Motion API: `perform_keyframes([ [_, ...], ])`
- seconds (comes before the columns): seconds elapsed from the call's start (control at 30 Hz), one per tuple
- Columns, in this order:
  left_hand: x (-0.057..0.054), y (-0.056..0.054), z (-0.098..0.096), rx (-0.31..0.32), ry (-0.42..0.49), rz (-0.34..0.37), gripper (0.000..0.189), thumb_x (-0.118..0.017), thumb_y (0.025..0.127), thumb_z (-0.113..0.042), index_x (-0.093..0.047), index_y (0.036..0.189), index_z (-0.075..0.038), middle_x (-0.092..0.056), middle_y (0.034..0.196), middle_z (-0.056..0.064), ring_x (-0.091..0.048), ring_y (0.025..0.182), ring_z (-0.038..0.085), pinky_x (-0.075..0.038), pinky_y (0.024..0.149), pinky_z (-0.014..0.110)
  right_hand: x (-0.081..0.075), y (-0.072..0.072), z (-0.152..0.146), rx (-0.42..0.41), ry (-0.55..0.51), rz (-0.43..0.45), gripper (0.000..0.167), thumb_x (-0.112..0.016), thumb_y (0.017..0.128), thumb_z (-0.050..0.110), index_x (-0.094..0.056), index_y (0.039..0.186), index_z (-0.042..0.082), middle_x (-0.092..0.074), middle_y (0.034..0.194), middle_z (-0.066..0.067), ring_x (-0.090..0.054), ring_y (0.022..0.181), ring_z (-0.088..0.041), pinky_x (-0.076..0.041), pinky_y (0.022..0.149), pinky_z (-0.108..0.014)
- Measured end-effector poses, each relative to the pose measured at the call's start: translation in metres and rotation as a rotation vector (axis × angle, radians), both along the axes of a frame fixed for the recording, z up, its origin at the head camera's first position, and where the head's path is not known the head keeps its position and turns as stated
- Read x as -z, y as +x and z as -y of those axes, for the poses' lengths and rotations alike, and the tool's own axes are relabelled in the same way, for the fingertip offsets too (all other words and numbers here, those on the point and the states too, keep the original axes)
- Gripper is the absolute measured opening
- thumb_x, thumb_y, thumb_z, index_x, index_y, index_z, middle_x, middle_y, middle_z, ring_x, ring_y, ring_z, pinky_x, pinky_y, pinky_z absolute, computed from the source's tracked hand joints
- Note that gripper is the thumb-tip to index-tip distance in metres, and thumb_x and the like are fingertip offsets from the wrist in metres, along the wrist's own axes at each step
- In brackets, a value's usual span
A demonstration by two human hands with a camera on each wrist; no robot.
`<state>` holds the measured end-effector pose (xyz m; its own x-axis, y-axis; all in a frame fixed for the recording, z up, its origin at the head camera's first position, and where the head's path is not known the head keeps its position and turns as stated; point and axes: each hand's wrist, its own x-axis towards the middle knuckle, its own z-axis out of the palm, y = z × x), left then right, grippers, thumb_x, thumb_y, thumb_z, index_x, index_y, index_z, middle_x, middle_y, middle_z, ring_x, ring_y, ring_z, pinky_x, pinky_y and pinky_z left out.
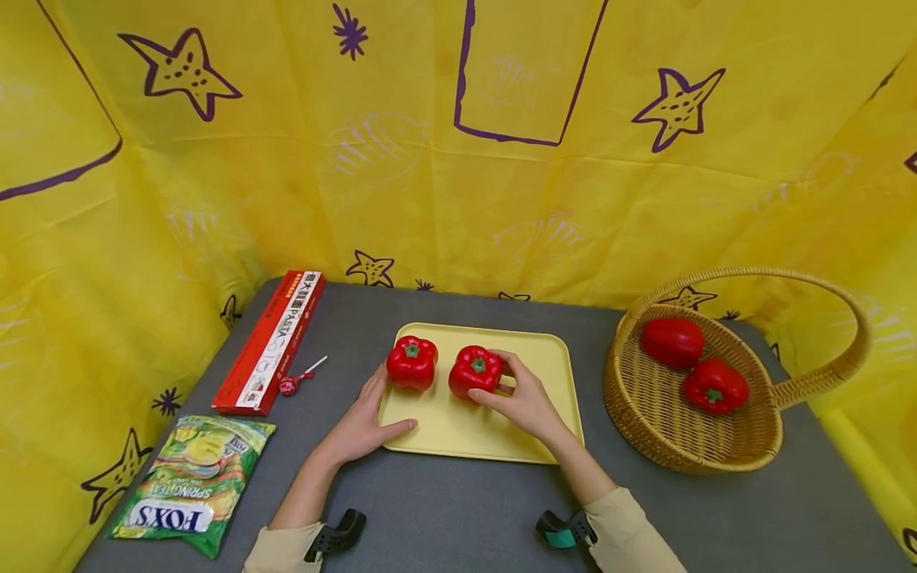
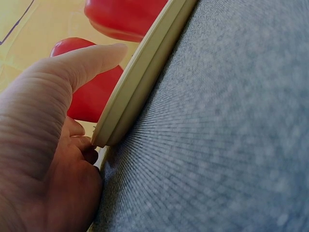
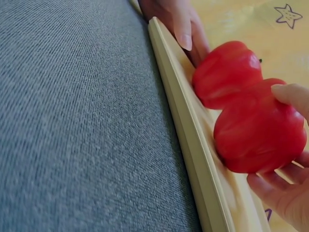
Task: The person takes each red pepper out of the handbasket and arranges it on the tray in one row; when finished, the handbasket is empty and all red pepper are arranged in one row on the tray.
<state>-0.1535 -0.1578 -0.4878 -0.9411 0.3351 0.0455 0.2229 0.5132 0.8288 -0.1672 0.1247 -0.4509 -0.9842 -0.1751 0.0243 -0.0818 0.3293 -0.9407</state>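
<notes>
Mid-frame, the right hand (image 1: 521, 402) grasps one pepper (image 1: 474, 374) at the tray (image 1: 458, 434); the left hand (image 1: 364, 428), fingers extended, lies beside a second pepper (image 1: 411, 368) there. Work looks partway: release remains, and the basket (image 1: 641, 446), frame right, holds a third pepper (image 1: 719, 383).

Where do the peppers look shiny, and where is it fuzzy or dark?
Head view: the pepper in the right hand has small bright glints; left wrist view: the gray tabletop is blurry at lower right, and the left hand looks shadowy below its thumb; right wrist view: the pepper farther from the camera has a pale shine.
</notes>
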Motion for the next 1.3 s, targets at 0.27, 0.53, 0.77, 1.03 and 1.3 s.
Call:
perform_keyframes([
  [0.27,0.0,-0.001,0.0,0.004,-0.002,-0.013,0.103,-0.079,0.081,-0.033,-0.015,0.155,0.0,-0.012,0.159,0.023,-0.012,0.145,0.04,-0.017,0.112,0.062,0.004,-0.004,0.006,-0.004,-0.023,0.012,0.068,-0.083,0.079,0.018,-0.049,0.137,0.01,-0.057,0.128,-0.009,-0.054,0.117,-0.026,-0.051,0.093,-0.043],
  [0.53,0.001,-0.001,0.0,0.003,-0.002,-0.027,0.104,-0.079,0.08,-0.033,-0.014,0.155,-0.002,-0.012,0.159,0.022,-0.011,0.145,0.039,-0.016,0.111,0.063,0.005,-0.008,0.01,-0.036,-0.038,-0.013,0.067,-0.081,0.081,0.016,-0.048,0.139,0.01,-0.057,0.129,-0.009,-0.054,0.118,-0.026,-0.05,0.094,-0.041],
  [0.77,0.001,0.0,0.0,0.002,-0.005,-0.02,0.104,-0.079,0.08,-0.034,-0.014,0.155,-0.003,-0.012,0.16,0.022,-0.011,0.145,0.04,-0.017,0.111,0.063,0.006,-0.009,0.011,-0.059,-0.043,-0.031,0.067,-0.082,0.08,0.024,-0.049,0.138,0.016,-0.058,0.128,-0.005,-0.054,0.117,-0.023,-0.051,0.094,-0.039],
  [1.03,0.001,0.0,0.0,0.005,0.002,-0.026,0.104,-0.079,0.081,-0.034,-0.014,0.156,-0.004,-0.012,0.16,0.02,-0.012,0.145,0.039,-0.017,0.111,0.063,0.002,-0.009,0.015,-0.067,-0.036,-0.023,0.068,-0.081,0.081,0.021,-0.048,0.139,0.015,-0.057,0.128,-0.006,-0.053,0.117,-0.023,-0.05,0.095,-0.04],
  [1.3,0.0,0.0,0.0,0.003,-0.007,-0.003,0.104,-0.078,0.081,-0.036,-0.013,0.156,-0.005,-0.011,0.16,0.019,-0.011,0.145,0.039,-0.017,0.111,0.064,-0.007,-0.005,0.02,-0.073,-0.029,-0.014,0.067,-0.079,0.082,0.013,-0.047,0.14,0.009,-0.056,0.13,-0.01,-0.052,0.119,-0.027,-0.047,0.097,-0.046],
])
